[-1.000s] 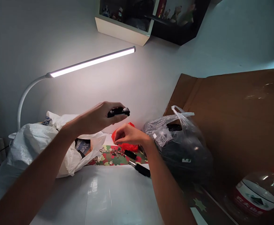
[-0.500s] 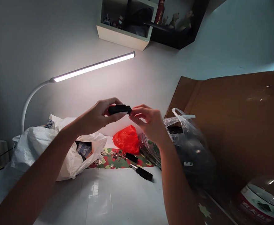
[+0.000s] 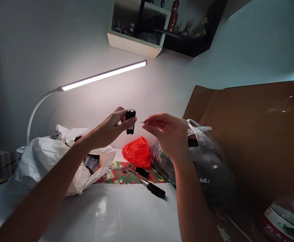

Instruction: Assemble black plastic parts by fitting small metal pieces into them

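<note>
Held up in front of the wall, my left hand (image 3: 113, 124) pinches a small black oblong case (image 3: 130, 121) with a slot at its top end, standing roughly upright. A short gap to the right, my right hand (image 3: 168, 132) grips a tiny metal piece (image 3: 144, 122) between thumb and fingertips; its thin pin points left at the case. Below them on the table lie a black pen-like tool (image 3: 155, 190) with a silver tip and a black cap (image 3: 142, 172). Beside the cap is a heap of small metal parts (image 3: 128, 169) on a camouflage-patterned sheet (image 3: 134, 179).
A white plastic bag (image 3: 43, 158) sits at left under a lit lamp (image 3: 104, 75). Behind the parts is a red bag (image 3: 137, 153). On the right stand a clear bag (image 3: 212, 171), a cardboard sheet (image 3: 252, 134) and a large bottle (image 3: 285, 218). Shelves (image 3: 137, 45) hang above.
My hands have moved apart. The black case has turned from lying level to upright, and the tiny metal piece now shows clearly in my right fingertips. The view has shifted slightly.
</note>
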